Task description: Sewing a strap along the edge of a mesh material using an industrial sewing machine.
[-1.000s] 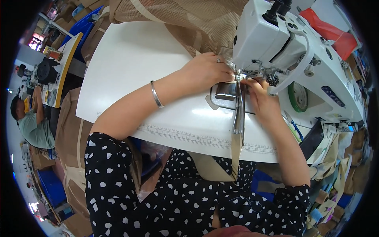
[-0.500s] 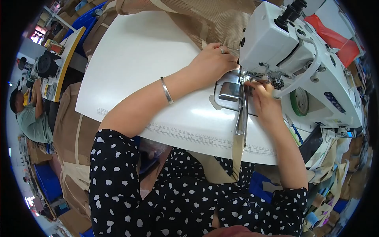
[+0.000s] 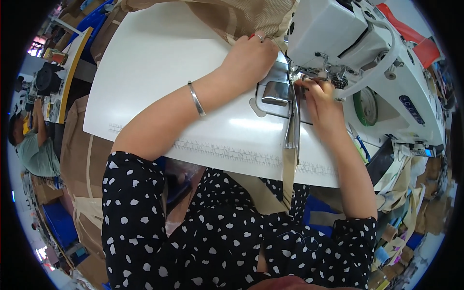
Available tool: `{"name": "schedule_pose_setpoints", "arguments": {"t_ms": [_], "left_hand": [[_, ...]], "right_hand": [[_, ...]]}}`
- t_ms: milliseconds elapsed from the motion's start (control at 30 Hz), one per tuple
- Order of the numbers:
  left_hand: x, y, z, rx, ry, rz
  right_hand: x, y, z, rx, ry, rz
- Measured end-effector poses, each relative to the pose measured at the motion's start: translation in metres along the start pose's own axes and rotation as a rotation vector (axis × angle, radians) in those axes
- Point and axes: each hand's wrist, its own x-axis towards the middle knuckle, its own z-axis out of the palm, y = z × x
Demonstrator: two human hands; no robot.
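Note:
My left hand, with a ring and a bracelet, has its fingers curled on the tan mesh fabric behind the sewing machine's needle area. My right hand is at the presser foot of the white sewing machine, fingers bent together; what they hold is hidden. A beige tape runs through a long metal folder guide toward the needle and hangs over the front edge of the white table.
A co-worker sits at a yellow-edged bench on the left. Brown fabric hangs beside my table. Blue-handled scissors and a green ring lie at the right, with loose strips and red material.
My left hand has moved away from the needle area, up and back along the mesh fabric, its fingers more curled. My right hand stays by the presser foot, shifted slightly up in view.

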Motion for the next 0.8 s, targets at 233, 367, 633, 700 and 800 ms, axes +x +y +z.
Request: {"name": "schedule_pose_setpoints", "arguments": {"t_ms": [233,367,633,700,800], "left_hand": [[0.0,-0.001,0.002,0.021,-0.023,-0.102],[-0.002,-0.003,0.0,0.087,-0.043,-0.143],[-0.002,-0.004,-0.007,0.208,-0.116,-0.179],[-0.002,-0.005,-0.009,0.199,-0.13,-0.201],[-0.002,-0.005,-0.008,0.212,-0.124,-0.241]], "right_hand": [[-0.001,0.003,0.001,-0.004,-0.025,0.007],[-0.004,0.0,0.001,-0.008,-0.039,0.055],[0.0,-0.005,-0.006,0.087,-0.018,0.036],[-0.001,-0.001,-0.007,-0.058,-0.107,0.02],[-0.003,0.001,-0.004,-0.03,-0.087,0.014]]}}
